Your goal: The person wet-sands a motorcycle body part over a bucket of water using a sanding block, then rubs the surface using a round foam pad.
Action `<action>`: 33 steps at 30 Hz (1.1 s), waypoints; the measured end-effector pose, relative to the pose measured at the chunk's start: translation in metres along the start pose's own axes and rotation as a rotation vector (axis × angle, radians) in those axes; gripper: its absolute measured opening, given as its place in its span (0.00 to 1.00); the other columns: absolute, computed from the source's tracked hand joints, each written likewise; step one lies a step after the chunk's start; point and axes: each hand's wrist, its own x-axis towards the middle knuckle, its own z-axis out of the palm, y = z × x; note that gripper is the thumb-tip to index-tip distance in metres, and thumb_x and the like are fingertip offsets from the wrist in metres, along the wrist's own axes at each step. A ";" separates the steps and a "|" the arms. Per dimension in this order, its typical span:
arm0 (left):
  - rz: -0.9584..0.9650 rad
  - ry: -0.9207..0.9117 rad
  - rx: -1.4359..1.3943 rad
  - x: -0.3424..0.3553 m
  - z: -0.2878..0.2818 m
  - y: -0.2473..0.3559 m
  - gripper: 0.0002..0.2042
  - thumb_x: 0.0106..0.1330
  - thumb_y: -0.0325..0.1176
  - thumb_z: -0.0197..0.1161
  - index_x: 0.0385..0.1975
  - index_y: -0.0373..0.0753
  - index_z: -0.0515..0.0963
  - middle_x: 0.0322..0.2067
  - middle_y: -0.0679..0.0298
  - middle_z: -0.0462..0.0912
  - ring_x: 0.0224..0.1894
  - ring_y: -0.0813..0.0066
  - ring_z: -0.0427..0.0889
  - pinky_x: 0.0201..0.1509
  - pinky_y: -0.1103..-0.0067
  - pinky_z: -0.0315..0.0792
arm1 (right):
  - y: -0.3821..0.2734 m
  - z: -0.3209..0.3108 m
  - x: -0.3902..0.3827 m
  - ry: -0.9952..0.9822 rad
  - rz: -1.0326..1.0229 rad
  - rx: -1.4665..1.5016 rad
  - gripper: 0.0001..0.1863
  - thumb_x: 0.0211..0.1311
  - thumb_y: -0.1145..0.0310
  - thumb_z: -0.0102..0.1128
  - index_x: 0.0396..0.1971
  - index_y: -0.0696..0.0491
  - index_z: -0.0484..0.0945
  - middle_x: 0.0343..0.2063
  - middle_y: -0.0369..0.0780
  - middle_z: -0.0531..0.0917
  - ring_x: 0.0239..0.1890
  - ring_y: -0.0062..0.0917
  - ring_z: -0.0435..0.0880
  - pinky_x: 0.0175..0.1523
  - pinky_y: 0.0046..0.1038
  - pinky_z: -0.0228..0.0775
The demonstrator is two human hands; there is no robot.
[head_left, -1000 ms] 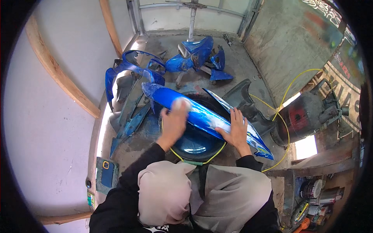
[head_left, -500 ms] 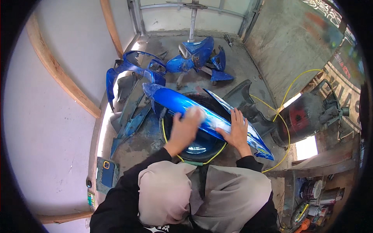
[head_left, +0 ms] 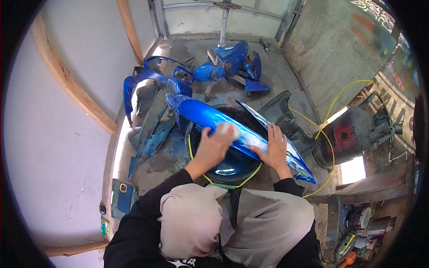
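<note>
A long glossy blue motorcycle body panel (head_left: 199,113), with white and pale areas toward its right end, lies slantwise over a round black tub (head_left: 214,177). My left hand (head_left: 213,148) is closed on a white pad (head_left: 232,131) pressed to the panel's top; the pad is partly hidden and smeared by motion. Farther right, my right hand (head_left: 275,154) lies on the panel with fingers stretched and spread, thumb apart. Along the far side of that panel runs a narrow pointed blue-and-white strip (head_left: 253,115); my hand hides where the two meet.
Other blue body panels (head_left: 225,67) lie on the floor ahead, with a blue frame-like cowl (head_left: 154,79) at left. A black tank (head_left: 344,138) stands at right beside a yellow hose (head_left: 332,147). A phone (head_left: 124,198) rests by the left wall. Cans (head_left: 359,218) fill a lower-right shelf.
My left hand and the white pad have slid slightly right and down along the panel. My right hand keeps its place on the panel. The whole view has shifted a little.
</note>
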 end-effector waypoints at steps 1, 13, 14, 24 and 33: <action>0.045 -0.029 -0.012 -0.002 -0.002 0.000 0.26 0.76 0.36 0.59 0.73 0.40 0.70 0.73 0.54 0.73 0.76 0.57 0.69 0.68 0.44 0.61 | -0.003 0.000 0.001 -0.005 -0.004 0.018 0.64 0.51 0.25 0.70 0.75 0.62 0.63 0.77 0.55 0.64 0.79 0.54 0.60 0.77 0.65 0.50; -0.749 0.236 -1.023 -0.004 -0.044 -0.117 0.20 0.85 0.43 0.51 0.65 0.38 0.80 0.45 0.59 0.89 0.44 0.70 0.89 0.37 0.75 0.86 | -0.010 -0.006 0.005 -0.035 0.004 0.029 0.68 0.45 0.23 0.73 0.75 0.61 0.63 0.77 0.57 0.63 0.80 0.53 0.60 0.76 0.67 0.51; -0.753 0.232 -1.022 -0.007 -0.049 -0.113 0.20 0.85 0.43 0.51 0.65 0.38 0.80 0.45 0.59 0.89 0.44 0.70 0.89 0.37 0.75 0.86 | -0.010 -0.006 0.005 -0.042 0.017 0.047 0.69 0.45 0.23 0.73 0.75 0.61 0.63 0.77 0.57 0.63 0.80 0.53 0.60 0.76 0.67 0.51; -0.363 -0.684 -0.790 -0.006 -0.029 -0.057 0.15 0.79 0.40 0.59 0.50 0.37 0.86 0.35 0.54 0.89 0.33 0.66 0.90 0.32 0.71 0.83 | -0.010 -0.009 0.004 -0.053 0.021 -0.025 0.69 0.46 0.22 0.71 0.76 0.61 0.62 0.76 0.56 0.64 0.79 0.53 0.60 0.76 0.66 0.51; -0.127 -0.840 0.147 -0.021 0.114 -0.054 0.13 0.70 0.34 0.63 0.47 0.39 0.90 0.48 0.46 0.90 0.53 0.52 0.91 0.53 0.58 0.85 | -0.013 -0.002 0.005 -0.019 -0.004 -0.018 0.69 0.45 0.22 0.71 0.75 0.62 0.63 0.76 0.56 0.64 0.79 0.54 0.60 0.76 0.67 0.50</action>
